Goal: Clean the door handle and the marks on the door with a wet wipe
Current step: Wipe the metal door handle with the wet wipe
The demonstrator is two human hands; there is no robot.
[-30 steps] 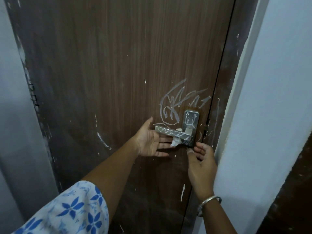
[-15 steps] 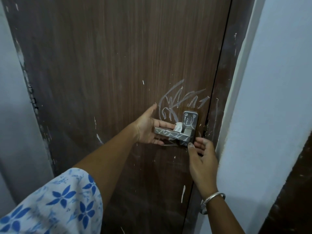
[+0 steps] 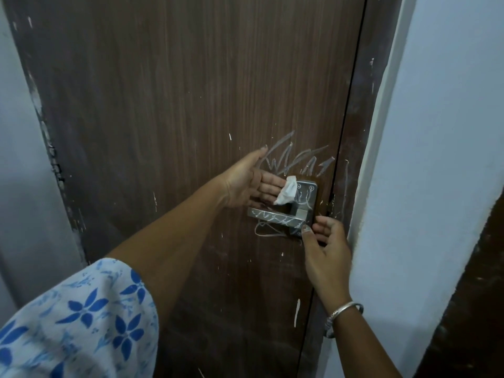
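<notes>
brown door [image 3: 191, 105]; left hand [image 3: 251, 186] presses wet wipe [image 3: 286, 193] above handle [image 3: 275, 215], apparently

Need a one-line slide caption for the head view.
Left hand presses a white wipe against the scribbled plate of the door handle; right hand touches the plate's lower corner.

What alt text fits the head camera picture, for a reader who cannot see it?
A left hand holds a white wet wipe at its fingertips against the plate of a silver metal door handle on a dark brown wooden door. Grey scribbled marks cover handle and door; the right hand rests by the plate's lower corner.
</notes>
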